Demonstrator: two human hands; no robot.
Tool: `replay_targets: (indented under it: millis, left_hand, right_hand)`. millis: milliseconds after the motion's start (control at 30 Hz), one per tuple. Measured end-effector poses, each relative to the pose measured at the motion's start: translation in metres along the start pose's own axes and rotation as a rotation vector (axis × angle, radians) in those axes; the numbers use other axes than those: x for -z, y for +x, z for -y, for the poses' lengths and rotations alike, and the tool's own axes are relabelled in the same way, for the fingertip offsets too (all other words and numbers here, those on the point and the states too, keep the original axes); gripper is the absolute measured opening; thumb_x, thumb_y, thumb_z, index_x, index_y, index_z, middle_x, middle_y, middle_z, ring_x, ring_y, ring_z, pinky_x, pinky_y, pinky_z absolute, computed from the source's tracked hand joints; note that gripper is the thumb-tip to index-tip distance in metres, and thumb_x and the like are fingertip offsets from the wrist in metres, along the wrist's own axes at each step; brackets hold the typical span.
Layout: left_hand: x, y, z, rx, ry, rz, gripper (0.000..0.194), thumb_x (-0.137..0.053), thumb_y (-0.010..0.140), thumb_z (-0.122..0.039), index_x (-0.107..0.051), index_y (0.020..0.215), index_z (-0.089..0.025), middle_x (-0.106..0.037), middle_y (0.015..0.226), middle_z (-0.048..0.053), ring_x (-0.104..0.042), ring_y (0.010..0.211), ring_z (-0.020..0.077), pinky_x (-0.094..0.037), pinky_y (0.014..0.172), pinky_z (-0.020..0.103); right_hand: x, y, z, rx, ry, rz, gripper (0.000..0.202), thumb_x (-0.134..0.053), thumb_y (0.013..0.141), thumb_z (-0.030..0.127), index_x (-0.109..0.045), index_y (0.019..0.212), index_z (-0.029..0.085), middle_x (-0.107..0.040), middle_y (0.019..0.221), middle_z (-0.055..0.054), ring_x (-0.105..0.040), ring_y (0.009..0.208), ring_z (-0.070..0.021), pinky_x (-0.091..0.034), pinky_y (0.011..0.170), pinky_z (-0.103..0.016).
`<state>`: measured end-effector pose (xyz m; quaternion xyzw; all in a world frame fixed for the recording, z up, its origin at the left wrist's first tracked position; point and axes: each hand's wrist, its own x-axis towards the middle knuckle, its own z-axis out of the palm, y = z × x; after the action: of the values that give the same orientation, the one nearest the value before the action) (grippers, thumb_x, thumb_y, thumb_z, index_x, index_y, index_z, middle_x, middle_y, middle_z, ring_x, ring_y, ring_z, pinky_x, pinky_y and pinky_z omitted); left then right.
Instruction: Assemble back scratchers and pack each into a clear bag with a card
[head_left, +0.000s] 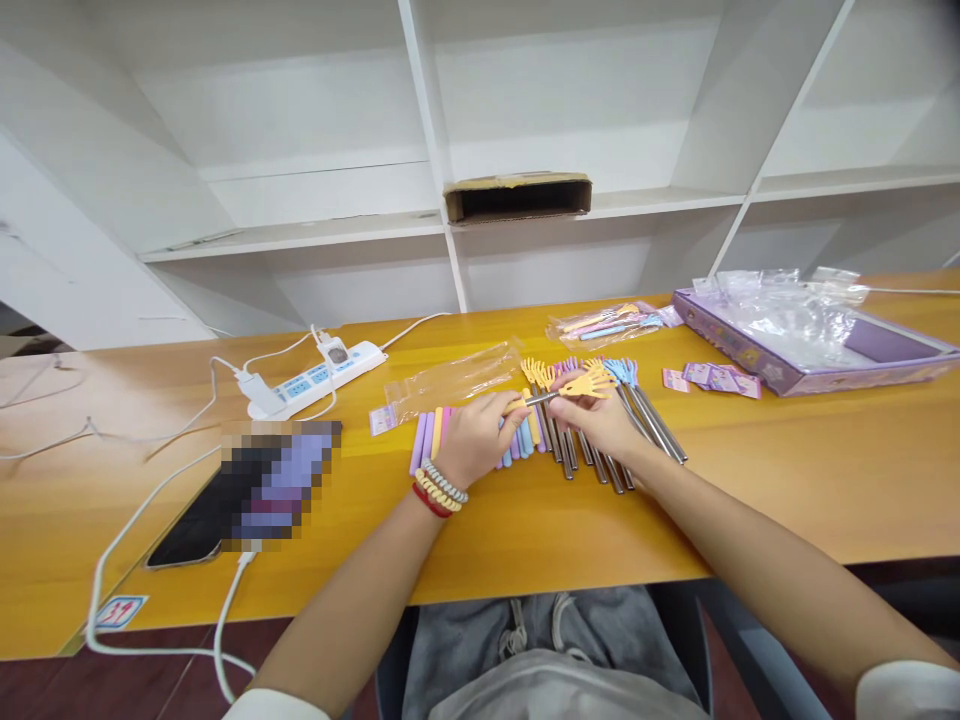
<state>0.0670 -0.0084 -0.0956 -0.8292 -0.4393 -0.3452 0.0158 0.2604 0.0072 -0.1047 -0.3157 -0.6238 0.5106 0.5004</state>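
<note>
A back scratcher with a yellow hand-shaped head [589, 384] and a short metal rod is held level between my hands. My left hand [474, 437] is closed around its yellow handle end. Pinched on the metal rod near the head are the fingers of my right hand [600, 418]. Below lie several metal rods [660, 425] with yellow, purple and blue hand-shaped heads, partly covered by my right hand. Loose handle sleeves [424, 440] in purple, yellow, pink and blue lie in a row under my left hand.
Behind my hands lies a clear plastic bag [457, 380], with bagged back scratchers [619, 322] farther back. A purple box [795, 378] of clear bags and small printed cards [720, 378] are at right. At left are a power strip [322, 378], cables and a phone [187, 520].
</note>
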Motion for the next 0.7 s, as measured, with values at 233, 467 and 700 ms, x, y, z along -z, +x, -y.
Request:
replay_targets:
  millis: [233, 467, 700]
  left_hand:
    - [-0.006, -0.005, -0.008, -0.217, -0.039, 0.152, 0.026, -0.035, 0.094, -0.03, -0.057, 0.094, -0.018, -0.064, 0.087, 0.006, -0.057, 0.083, 0.0166, -0.044, 0.077, 0.031]
    - [-0.006, -0.004, -0.015, -0.227, 0.023, 0.13, 0.024, -0.036, 0.093, -0.033, -0.054, 0.088, -0.016, -0.06, 0.084, 0.007, -0.052, 0.079, 0.0184, -0.04, 0.074, 0.033]
    - [-0.002, -0.006, -0.013, -0.24, -0.014, 0.234, 0.037, -0.042, 0.087, -0.052, -0.051, 0.078, -0.018, -0.059, 0.074, 0.004, -0.054, 0.068, 0.0163, -0.037, 0.061, 0.03]
  right_hand:
    - [-0.006, -0.007, -0.011, 0.145, -0.385, 0.181, 0.044, -0.053, 0.08, 0.054, -0.052, 0.057, 0.017, -0.053, 0.053, 0.0, -0.045, 0.051, -0.0097, -0.035, 0.048, -0.022]
    - [-0.004, -0.006, -0.008, 0.157, -0.528, 0.196, 0.049, -0.039, 0.089, 0.051, -0.06, 0.061, 0.016, -0.055, 0.054, -0.001, -0.047, 0.051, -0.0101, -0.035, 0.051, -0.022]
    - [-0.006, -0.013, -0.002, 0.25, -0.666, 0.278, 0.048, -0.039, 0.092, 0.043, -0.047, 0.053, 0.017, -0.041, 0.048, 0.003, -0.037, 0.046, -0.0071, -0.031, 0.051, -0.022]
